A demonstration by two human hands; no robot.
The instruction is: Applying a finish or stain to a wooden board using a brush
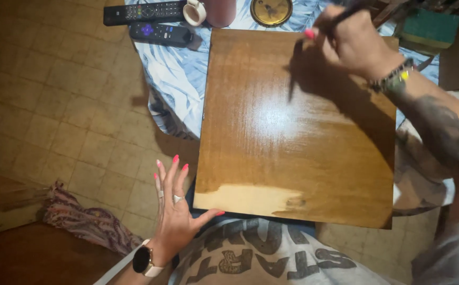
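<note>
Wooden board (298, 132), wet with brown stain save 1 bare near corner, overhangs the leaf-print tablecloth (174, 79); left hand (177, 211) hovers open, fingers spread, beside its edge, while right hand (353, 39) grips a dark brush (340, 16) over the far corner.

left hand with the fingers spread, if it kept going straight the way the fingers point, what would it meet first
The left hand points up the picture, beside the wooden board but off its edge. Straight on it passes over tiled floor, then likely meets the hanging blue leaf-print cloth, though depth is unclear.
</note>
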